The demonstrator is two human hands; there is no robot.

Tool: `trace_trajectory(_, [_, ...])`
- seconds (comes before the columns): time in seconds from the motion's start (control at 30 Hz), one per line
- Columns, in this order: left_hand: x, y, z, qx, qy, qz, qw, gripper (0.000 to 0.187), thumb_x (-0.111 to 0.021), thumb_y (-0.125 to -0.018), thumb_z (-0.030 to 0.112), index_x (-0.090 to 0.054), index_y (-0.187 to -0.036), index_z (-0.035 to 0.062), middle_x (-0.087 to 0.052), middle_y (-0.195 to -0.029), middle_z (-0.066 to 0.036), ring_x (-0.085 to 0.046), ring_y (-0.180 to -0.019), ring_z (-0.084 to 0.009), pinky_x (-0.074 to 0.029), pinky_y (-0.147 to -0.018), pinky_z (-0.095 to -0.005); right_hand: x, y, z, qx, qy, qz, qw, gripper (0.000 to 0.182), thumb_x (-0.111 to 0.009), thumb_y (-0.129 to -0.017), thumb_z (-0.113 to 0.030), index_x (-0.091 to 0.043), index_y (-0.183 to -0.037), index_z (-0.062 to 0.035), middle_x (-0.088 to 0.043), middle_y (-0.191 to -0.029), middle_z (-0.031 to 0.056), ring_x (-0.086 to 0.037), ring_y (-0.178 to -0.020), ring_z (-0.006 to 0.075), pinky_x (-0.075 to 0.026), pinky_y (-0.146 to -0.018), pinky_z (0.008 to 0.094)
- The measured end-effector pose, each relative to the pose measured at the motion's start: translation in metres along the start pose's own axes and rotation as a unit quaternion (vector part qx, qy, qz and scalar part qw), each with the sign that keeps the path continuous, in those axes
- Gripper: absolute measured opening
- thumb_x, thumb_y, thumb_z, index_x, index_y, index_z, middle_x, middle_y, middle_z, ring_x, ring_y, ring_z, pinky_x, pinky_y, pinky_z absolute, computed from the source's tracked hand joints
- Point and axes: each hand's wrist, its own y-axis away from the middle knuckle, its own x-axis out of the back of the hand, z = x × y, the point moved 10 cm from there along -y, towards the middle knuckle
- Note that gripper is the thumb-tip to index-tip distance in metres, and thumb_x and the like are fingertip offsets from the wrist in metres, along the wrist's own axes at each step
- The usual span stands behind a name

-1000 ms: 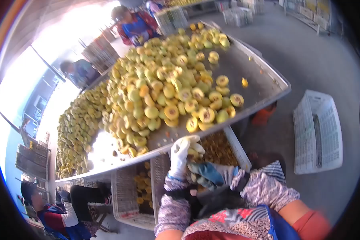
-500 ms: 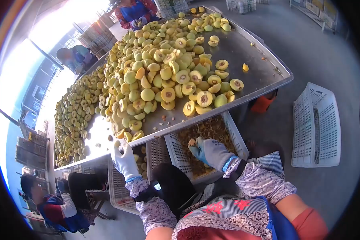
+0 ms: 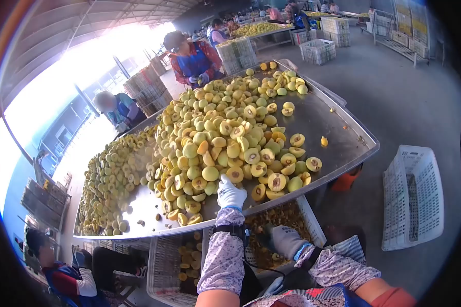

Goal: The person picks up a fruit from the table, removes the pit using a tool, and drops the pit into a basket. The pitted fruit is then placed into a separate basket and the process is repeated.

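Halved yellow-green fruits point(image 3: 210, 148) lie heaped on a metal table point(image 3: 338, 138). My left hand point(image 3: 231, 193), in a white glove, reaches over the table's near edge to the front of the heap. Its fingertips touch or nearly touch a fruit half; whether they grip one is hidden. My gloved right hand point(image 3: 288, 241) is lower, over a white crate point(image 3: 312, 220) of brownish scraps. Its fingers are dark and blurred, and what they hold cannot be made out. Left of that crate, another crate point(image 3: 161, 266) holds fruit pieces.
A white crate point(image 3: 414, 199) stands on the floor at the right. Co-workers sit at the lower left point(image 3: 69, 266), the far left side point(image 3: 120, 110) and the far side point(image 3: 194, 61) of the table. Stacked crates point(image 3: 148, 92) and more tables are behind.
The view has tilted up. My left hand has gone from the table's near edge up and right to the heap. My right hand has lowered over the scraps crate.
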Motion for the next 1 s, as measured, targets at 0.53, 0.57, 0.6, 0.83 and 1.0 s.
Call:
trace_trajectory(0.53, [0.061, 0.089, 0.016, 0.033, 0.644, -0.196, 0.739, 0.024, -0.061, -0.096, 0.017, -0.051, -0.114, 0.0055, -0.061, -0.123, -0.013, -0.064, -0.1, -0.0214, -0.054, -0.084, -0.0342, 0.059, 0.012, -0.031, 0.17, -0.242, 0.253, 0.921, 0.028, -0.061, -0.096, -0.033, -0.062, -0.102, -0.0062, -0.066, -0.076, 0.0238, -0.065, -0.077, 0.0452, -0.051, -0.06, 0.051])
trace_trajectory(0.57, [0.074, 0.094, 0.031, -0.104, 0.557, -0.156, 0.809, 0.022, -0.058, -0.097, 0.018, -0.051, -0.114, 0.005, -0.06, -0.124, -0.015, -0.064, -0.098, -0.0211, -0.054, -0.084, -0.0332, 0.053, 0.006, -0.025, 0.142, -0.248, 0.233, 0.929, 0.03, -0.06, -0.097, -0.035, -0.062, -0.103, -0.0056, -0.066, -0.078, 0.0246, -0.065, -0.08, 0.046, -0.052, -0.063, 0.0507])
trace_trajectory(0.6, [0.061, 0.099, 0.026, 0.049, 0.684, -0.191, 0.702, 0.018, -0.053, -0.1, 0.018, -0.051, -0.112, 0.0044, -0.058, -0.126, -0.017, -0.063, -0.097, -0.0211, -0.053, -0.084, -0.032, 0.047, 0.002, -0.02, 0.113, -0.256, 0.212, 0.937, 0.032, -0.058, -0.098, -0.036, -0.062, -0.103, -0.005, -0.067, -0.08, 0.0254, -0.065, -0.083, 0.0467, -0.053, -0.065, 0.0504])
trace_trajectory(0.83, [0.044, 0.106, 0.018, 0.16, 0.765, -0.21, 0.587, 0.026, -0.052, -0.1, 0.013, -0.056, -0.121, -0.0022, -0.062, -0.119, -0.017, -0.066, -0.1, -0.028, -0.057, -0.082, -0.033, 0.046, 0.002, -0.032, 0.136, -0.299, 0.18, 0.927, 0.042, -0.059, -0.097, -0.043, -0.063, -0.105, -0.0022, -0.067, -0.084, 0.0282, -0.063, -0.09, 0.0485, -0.053, -0.069, 0.0495])
trace_trajectory(1.0, [0.048, 0.112, 0.03, 0.181, 0.764, -0.223, 0.578, 0.039, -0.05, -0.102, 0.034, -0.058, -0.118, -0.0005, -0.064, -0.117, -0.017, -0.066, -0.099, -0.0288, -0.057, -0.082, -0.037, 0.024, -0.004, -0.022, 0.048, -0.268, 0.104, 0.957, 0.051, -0.056, -0.096, -0.051, -0.062, -0.109, -0.0021, -0.067, -0.086, 0.0278, -0.064, -0.09, 0.0476, -0.053, -0.071, 0.0504])
